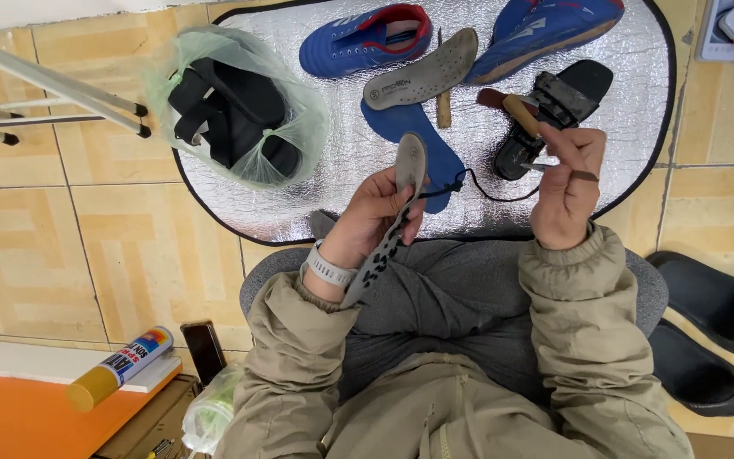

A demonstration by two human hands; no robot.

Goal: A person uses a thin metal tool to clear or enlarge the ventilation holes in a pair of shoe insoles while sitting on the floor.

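Makeshift shoe-repair spot on a tiled floor [112, 246]: silver foil mat [341, 170] strewn with blue sports shoes [358, 38], loose insoles [422, 75], a black sandal [554, 110], wooden-handled tool [520, 112], bagged footwear [235, 110], glue can [121, 367] nearby

Your view is evenly and brightly lit by soft, diffuse light; shadows are faint. The silver foil mat [503, 195] gives speckled glare. Focus is sharp at centre, while the wide lens bends the floor tiles [129, 246] at the left and right edges.
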